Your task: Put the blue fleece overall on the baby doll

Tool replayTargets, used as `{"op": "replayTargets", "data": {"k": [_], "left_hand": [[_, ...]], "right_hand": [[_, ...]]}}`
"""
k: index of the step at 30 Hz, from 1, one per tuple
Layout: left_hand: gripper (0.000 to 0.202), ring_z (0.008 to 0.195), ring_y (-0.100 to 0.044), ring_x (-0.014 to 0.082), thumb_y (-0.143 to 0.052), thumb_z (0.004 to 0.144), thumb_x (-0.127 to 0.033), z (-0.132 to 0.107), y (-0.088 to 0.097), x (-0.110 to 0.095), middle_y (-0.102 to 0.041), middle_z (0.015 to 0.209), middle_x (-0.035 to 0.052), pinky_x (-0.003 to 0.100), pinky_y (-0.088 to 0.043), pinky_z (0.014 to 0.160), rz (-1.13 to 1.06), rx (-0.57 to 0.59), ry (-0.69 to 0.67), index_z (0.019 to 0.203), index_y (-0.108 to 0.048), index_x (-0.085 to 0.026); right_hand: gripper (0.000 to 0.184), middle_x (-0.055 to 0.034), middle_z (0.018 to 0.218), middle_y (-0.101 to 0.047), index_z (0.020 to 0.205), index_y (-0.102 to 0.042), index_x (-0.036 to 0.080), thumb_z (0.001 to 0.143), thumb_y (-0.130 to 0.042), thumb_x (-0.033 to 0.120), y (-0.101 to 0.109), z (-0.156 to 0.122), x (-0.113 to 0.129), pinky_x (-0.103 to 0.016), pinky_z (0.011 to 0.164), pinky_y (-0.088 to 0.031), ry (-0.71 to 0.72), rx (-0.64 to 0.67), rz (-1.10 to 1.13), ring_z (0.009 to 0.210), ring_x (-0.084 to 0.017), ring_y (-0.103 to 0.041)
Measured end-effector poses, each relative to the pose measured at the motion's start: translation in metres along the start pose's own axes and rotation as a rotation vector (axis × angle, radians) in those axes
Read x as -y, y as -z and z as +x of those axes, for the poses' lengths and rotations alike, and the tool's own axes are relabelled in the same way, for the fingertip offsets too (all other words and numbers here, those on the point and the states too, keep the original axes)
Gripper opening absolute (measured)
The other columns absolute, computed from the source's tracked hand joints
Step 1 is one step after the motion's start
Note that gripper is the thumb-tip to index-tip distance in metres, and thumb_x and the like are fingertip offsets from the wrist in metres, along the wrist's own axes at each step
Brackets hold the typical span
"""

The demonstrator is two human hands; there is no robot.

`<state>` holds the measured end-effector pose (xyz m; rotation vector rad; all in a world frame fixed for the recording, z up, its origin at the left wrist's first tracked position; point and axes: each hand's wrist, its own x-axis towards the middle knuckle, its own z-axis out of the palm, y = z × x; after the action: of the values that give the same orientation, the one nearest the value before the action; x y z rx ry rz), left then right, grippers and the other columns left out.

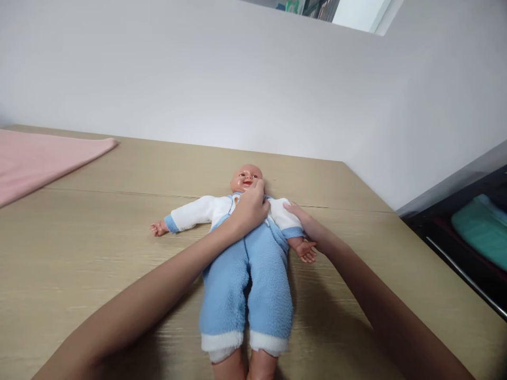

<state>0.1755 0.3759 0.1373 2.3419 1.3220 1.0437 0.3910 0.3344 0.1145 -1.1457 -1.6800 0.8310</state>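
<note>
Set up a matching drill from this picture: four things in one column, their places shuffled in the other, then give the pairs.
Things
1. left hand
2. right hand
3. pink cloth
4. teal cloth

Places
A. far left of the table
B. against the white sleeve of the doll, at picture right
C. off the table, in the dark shelf at the right
D. on the doll's chest, just below its chin

Pairs: 1-D, 2-B, 3-A, 4-C
</note>
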Motion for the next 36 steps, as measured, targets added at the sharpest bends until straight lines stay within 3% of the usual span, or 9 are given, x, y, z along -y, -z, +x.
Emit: {"op": "replayTargets", "data": {"k": [5, 9, 12, 15, 20, 24, 27, 31, 36], "left_hand": [[0.037, 0.099, -0.07, 0.0304, -0.059, 0.089, -0.002, -0.003, 0.0, -0.003, -0.07, 0.109, 0.01, 0.041, -0.049, 0.075, 0.049, -0.007, 0.022, 0.094, -0.035, -0.03], [0.039, 0.098, -0.07, 0.0301, -0.058, 0.091, 0.0, -0.003, 0.003, -0.005, -0.071, 0.108, 0.0111, 0.041, -0.047, 0.074, 0.066, 0.0, 0.035, 0.093, -0.034, -0.031], [0.037, 0.099, -0.07, 0.0293, -0.058, 0.093, 0.0, -0.003, 0.004, -0.004, -0.072, 0.11, 0.0117, 0.04, -0.049, 0.078, 0.057, 0.002, 0.021, 0.094, -0.037, -0.03], [0.03, 0.1, -0.071, 0.0295, -0.059, 0.095, -0.002, -0.003, 0.003, -0.004, -0.074, 0.11, 0.0119, 0.04, -0.052, 0.083, 0.045, 0.011, 0.02, 0.099, -0.044, -0.027], [0.007, 0.11, -0.069, 0.0332, -0.062, 0.109, -0.025, -0.014, 0.013, -0.009, -0.074, 0.118, 0.0147, 0.047, -0.054, 0.098, 0.042, -0.04, -0.058, 0.114, -0.058, -0.022], [0.019, 0.133, -0.061, 0.0358, -0.056, 0.115, -0.037, -0.04, 0.04, -0.013, -0.072, 0.133, 0.0143, 0.053, -0.045, 0.12, 0.032, -0.117, -0.173, 0.122, -0.064, -0.022], [0.021, 0.133, -0.062, 0.0333, -0.052, 0.116, -0.037, -0.067, 0.06, -0.006, -0.073, 0.133, 0.0119, 0.051, -0.044, 0.119, -0.016, -0.186, -0.132, 0.123, -0.066, -0.023], [0.022, 0.118, -0.065, 0.0318, -0.049, 0.116, -0.037, -0.106, 0.073, 0.018, -0.073, 0.123, 0.0115, 0.049, -0.048, 0.109, -0.048, -0.267, 0.046, 0.118, -0.065, -0.023], [0.027, 0.103, -0.064, 0.0316, -0.045, 0.114, -0.044, -0.14, 0.076, 0.046, -0.07, 0.108, 0.0093, 0.048, -0.047, 0.097, -0.11, -0.162, 0.24, 0.106, -0.06, -0.023]], "right_hand": [[0.088, -0.0095, 0.132, -0.085, 0.167, -0.057, 0.033, 0.087, -0.094, 0.04, 0.038, -0.027, 0.035, -0.049, 0.094, -0.07, -0.029, 0.235, -0.366, 0.112, -0.038, -0.082], [0.081, -0.0049, 0.158, -0.074, 0.165, -0.061, 0.036, 0.087, -0.08, 0.027, 0.082, -0.03, 0.049, -0.055, 0.112, -0.062, -0.005, 0.476, -0.611, 0.132, -0.042, -0.076], [0.067, -0.005, 0.16, -0.073, 0.162, -0.065, 0.032, 0.095, -0.073, 0.033, 0.105, -0.031, 0.044, -0.055, 0.118, -0.057, -0.067, 0.503, -0.622, 0.135, -0.041, -0.074], [0.059, -0.0077, 0.153, -0.077, 0.157, -0.068, 0.029, 0.1, -0.071, 0.043, 0.111, -0.036, 0.03, -0.053, 0.111, -0.059, -0.077, 0.466, -0.601, 0.126, -0.04, -0.076], [0.059, -0.0124, 0.156, -0.073, 0.159, -0.063, 0.028, 0.105, -0.069, 0.054, 0.098, -0.046, 0.012, -0.057, 0.112, -0.059, 0.027, 0.305, -0.62, 0.134, -0.04, -0.071], [0.049, -0.0183, 0.151, -0.071, 0.151, -0.067, 0.023, 0.108, -0.066, 0.048, 0.069, -0.053, 0.02, -0.064, 0.122, -0.048, 0.289, 0.048, -0.73, 0.142, -0.042, -0.063], [0.03, -0.0151, 0.137, -0.077, 0.137, -0.071, 0.025, 0.113, -0.059, 0.039, 0.037, -0.058, 0.035, -0.056, 0.117, -0.05, 0.376, 0.059, -0.665, 0.132, -0.037, -0.068], [0.027, -0.0121, 0.114, -0.079, 0.113, -0.07, 0.025, 0.115, -0.056, 0.047, 0.001, -0.064, 0.044, -0.05, 0.103, -0.052, 0.241, 0.159, -0.53, 0.111, -0.034, -0.07], [0.044, -0.0017, 0.082, -0.06, 0.081, -0.055, 0.027, 0.107, -0.06, 0.061, -0.021, -0.056, 0.031, -0.044, 0.089, -0.046, -0.054, 0.077, -0.17, 0.083, -0.025, -0.054]]}}
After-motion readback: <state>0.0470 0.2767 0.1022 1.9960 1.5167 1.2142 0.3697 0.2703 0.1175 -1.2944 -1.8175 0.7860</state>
